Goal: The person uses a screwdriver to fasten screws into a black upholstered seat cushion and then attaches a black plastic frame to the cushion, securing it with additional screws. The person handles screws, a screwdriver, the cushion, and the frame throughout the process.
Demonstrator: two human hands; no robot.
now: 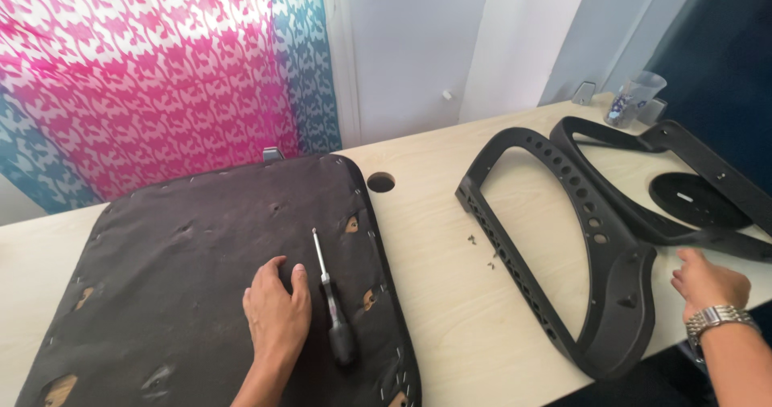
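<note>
My left hand (277, 310) lies flat, fingers apart, on the black fabric underside of a chair seat pad (185, 270) at the left of the table. A screwdriver (331, 302) with a black handle and metal shaft rests on the pad just right of that hand, apart from it. My right hand (706, 282), with a metal wristwatch, rests near the table's right front edge with fingers loosely curled, holding nothing. It is just right of a black plastic chair frame (599, 238) with rows of holes, not touching it.
A second black frame piece (643, 214) and a round black plate (696, 199) lie at the far right. A clear plastic cup (635, 97) stands at the back. The wooden table (434, 238) has a cable hole (380, 182). Small screws (482, 250) lie loose. A pink and teal curtain hangs behind.
</note>
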